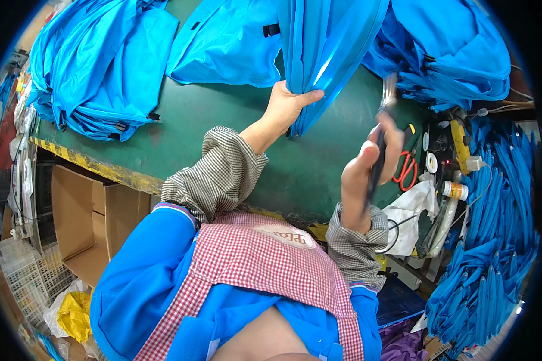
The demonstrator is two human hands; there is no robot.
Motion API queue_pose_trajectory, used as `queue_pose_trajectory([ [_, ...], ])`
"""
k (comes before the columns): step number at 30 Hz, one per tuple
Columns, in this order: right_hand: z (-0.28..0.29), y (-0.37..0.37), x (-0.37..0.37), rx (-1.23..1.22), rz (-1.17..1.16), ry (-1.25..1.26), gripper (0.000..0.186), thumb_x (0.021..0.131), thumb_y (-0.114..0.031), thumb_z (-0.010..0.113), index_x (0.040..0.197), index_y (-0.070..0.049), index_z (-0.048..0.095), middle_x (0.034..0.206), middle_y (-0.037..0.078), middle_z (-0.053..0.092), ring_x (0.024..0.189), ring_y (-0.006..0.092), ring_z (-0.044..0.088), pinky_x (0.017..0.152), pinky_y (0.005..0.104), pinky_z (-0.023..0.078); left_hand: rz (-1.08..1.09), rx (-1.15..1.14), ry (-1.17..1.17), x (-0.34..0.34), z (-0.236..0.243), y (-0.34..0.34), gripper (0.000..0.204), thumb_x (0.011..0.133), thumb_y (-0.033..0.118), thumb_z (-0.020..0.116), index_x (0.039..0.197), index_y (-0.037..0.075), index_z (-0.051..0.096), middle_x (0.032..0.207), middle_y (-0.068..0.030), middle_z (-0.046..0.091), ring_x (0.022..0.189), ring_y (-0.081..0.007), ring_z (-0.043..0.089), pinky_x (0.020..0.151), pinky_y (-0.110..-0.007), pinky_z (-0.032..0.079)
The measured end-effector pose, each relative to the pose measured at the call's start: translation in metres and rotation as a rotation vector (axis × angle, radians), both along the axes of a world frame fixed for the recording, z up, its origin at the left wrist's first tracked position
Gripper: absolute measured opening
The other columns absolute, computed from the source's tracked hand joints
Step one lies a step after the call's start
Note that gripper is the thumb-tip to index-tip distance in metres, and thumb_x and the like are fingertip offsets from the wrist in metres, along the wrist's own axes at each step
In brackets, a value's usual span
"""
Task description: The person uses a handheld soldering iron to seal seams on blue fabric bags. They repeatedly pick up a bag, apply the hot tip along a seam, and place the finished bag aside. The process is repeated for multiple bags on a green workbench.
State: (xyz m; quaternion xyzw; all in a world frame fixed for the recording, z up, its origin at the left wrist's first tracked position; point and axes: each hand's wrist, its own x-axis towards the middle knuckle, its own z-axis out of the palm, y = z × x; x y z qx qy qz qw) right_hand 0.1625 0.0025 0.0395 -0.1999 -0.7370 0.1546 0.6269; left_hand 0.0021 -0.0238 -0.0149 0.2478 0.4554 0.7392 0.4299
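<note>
Fingers of the left hand [286, 103] pinch a blue fabric [319, 54] fold above the green table [223, 132], while the right hand [370, 168] grips a blurred tool [384, 114], which could snag the cloth should the pinch slacken.

On the green desk [235, 126], the left hand [286, 103] pinches a folded edge of the blue fabric piece [325, 54] that hangs down from the far edge, thumb on top and fingers closed around the fold. The right hand [370, 171] is raised above the desk's right side, its grip closed on a dark-handled tool [380, 141] with a blurred metal tip. Red-handled scissors [406, 168] lie near the right edge, with more blue fabric heaped at the far left corner [96, 66].
</note>
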Motion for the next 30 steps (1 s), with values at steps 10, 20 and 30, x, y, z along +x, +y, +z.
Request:
queue_pose_trajectory([
  [10,-0.021,-0.014,0.005,0.221,0.051,-0.256,0.008,0.078,-0.010,0.055,0.076,-0.008,0.062,0.058,0.002,0.050,0.052,0.0174,0.047,0.075,0.0363,0.041,-0.007,-0.028,0.063,0.003,0.002,0.003,0.037,0.077,0.008,0.076,0.109,-0.002,0.062,0.102,-0.0095,0.067,0.087,-0.0154,0.064,0.080,-0.030,0.053],
  [20,-0.001,-0.022,0.009,0.190,0.101,-0.112,0.016,0.091,-0.019,0.056,0.091,-0.005,0.063,0.068,0.005,0.060,0.057,0.0177,0.055,0.081,0.0425,0.047,0.031,0.042,0.033,-0.006,0.010,-0.002,0.052,0.075,0.014,0.079,0.118,-0.003,0.054,0.108,-0.0111,0.065,0.095,-0.0179,0.063,0.086,-0.033,0.050],
  [30,-0.061,0.001,-0.067,-0.664,0.238,0.241,0.065,0.075,-0.016,0.080,0.127,0.003,0.045,0.116,0.013,0.058,0.101,0.0165,0.057,0.087,0.0280,0.046,-0.043,0.078,0.125,-0.022,0.031,-0.007,0.047,0.078,0.008,0.075,0.119,-0.003,0.055,0.111,-0.0118,0.065,0.099,-0.0194,0.063,0.090,-0.035,0.050],
])
